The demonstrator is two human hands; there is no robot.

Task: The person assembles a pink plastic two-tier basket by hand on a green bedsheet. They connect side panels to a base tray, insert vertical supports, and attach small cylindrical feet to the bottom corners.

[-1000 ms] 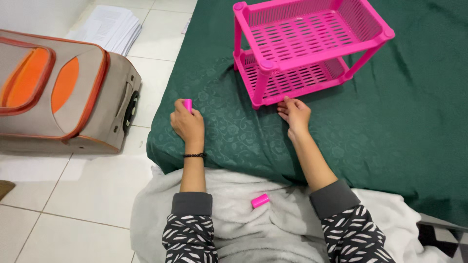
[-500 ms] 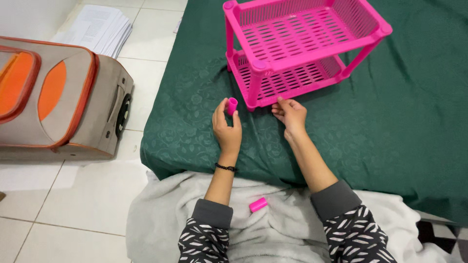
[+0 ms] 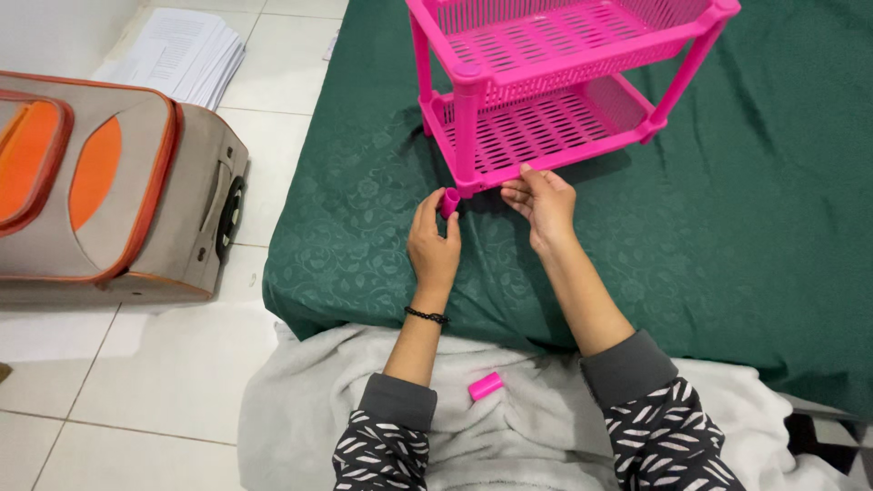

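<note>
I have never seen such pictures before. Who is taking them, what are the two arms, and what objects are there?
The picture comes from a camera worn on a person's head, looking down at their own bare hands. The left hand pinches a small pink plastic tube just below the front corner post of a pink two-tier plastic rack. The right hand touches the rack's lower front edge. The rack stands on a green patterned bedcover. A second pink tube lies on a grey blanket. A suitcase lies on the tiled floor.

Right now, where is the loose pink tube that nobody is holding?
In the head view, the loose pink tube lies low and central on the grey blanket, between the two patterned sleeves.
</note>
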